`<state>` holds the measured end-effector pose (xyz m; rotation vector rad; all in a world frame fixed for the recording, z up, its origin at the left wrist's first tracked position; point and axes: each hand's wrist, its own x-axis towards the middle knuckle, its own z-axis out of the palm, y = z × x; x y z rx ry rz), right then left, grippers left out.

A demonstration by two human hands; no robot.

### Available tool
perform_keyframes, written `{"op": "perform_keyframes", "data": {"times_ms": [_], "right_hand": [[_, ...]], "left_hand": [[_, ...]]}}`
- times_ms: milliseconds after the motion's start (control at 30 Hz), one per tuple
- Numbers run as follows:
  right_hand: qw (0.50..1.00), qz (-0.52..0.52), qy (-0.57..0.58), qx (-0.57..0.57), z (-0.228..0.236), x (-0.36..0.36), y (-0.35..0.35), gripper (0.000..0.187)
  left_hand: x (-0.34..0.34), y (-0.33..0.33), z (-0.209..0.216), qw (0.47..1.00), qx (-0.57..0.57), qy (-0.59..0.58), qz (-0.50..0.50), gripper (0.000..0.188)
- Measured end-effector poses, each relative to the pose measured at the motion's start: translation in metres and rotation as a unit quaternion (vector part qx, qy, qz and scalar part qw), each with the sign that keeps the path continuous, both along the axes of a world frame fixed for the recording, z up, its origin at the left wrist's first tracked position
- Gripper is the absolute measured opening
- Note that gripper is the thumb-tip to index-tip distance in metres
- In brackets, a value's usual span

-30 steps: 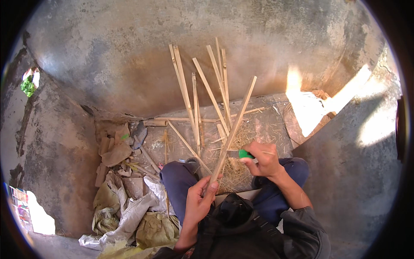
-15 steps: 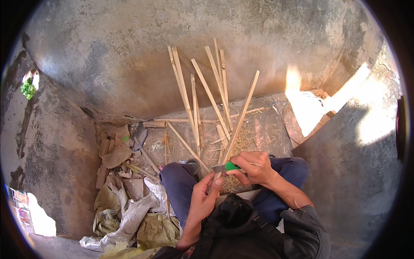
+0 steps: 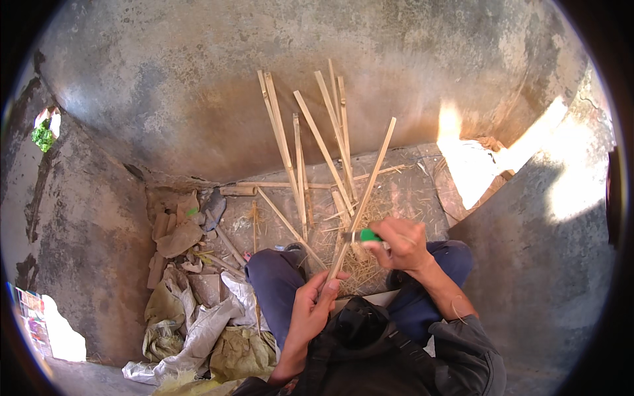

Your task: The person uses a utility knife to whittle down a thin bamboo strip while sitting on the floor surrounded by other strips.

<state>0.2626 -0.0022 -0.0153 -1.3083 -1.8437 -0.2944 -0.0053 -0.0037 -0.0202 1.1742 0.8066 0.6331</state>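
Note:
My left hand (image 3: 314, 302) is closed around the near end of a long pale wooden strip (image 3: 375, 173), which slants away up and to the right. A knife with a green handle (image 3: 369, 235) is gripped in my right hand (image 3: 401, 244). Its dark blade (image 3: 349, 237) lies against the strip, some way beyond my left fingers. Motion slightly blurs the right hand. Curly shavings (image 3: 366, 269) are scattered on the ground under the strip and between my legs.
Several similar strips (image 3: 320, 135) lean against the concrete wall (image 3: 198, 86) ahead. Crumpled sacks (image 3: 191, 330) lie at the left, beside a heap of broken pieces (image 3: 178, 237). A brown sack (image 3: 452, 188) sits in the right corner, partly sunlit.
My right hand and the knife have moved away from me along the strip, up and slightly right. The strip's far end sits a little lower. My left hand has barely moved.

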Motion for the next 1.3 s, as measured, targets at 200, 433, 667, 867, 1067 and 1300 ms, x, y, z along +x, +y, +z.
{"op": "perform_keyframes", "data": {"times_ms": [200,433,667,867,1067,1300], "right_hand": [[0.974,-0.143,0.173,-0.014,0.02,0.065,0.007,0.024],[0.942,-0.09,0.168,-0.277,0.031,0.073,0.031,0.04],[0.745,-0.27,-0.287,-0.538,-0.142,0.226,0.123,0.068],[0.759,-0.3,-0.214,-0.536,-0.177,0.228,0.155,0.041],[0.692,-0.305,-0.103,-0.647,-0.258,0.194,0.145,0.053],[0.678,-0.182,-0.196,-0.685,-0.315,0.108,0.144,0.033]], "left_hand": [[-0.027,-0.014,-0.014,0.998,-0.057,-0.011,-0.023,0.033],[-0.027,0.01,-0.021,0.993,0.042,0.022,0.111,0.028],[-0.022,0.019,-0.018,0.991,0.073,0.044,0.101,0.027],[-0.027,0.017,-0.019,0.986,0.102,0.075,0.108,0.029],[-0.025,0.018,-0.016,0.986,0.127,0.089,0.066,0.03],[0.017,0.01,-0.021,0.952,0.251,0.102,-0.143,0.03]]}}
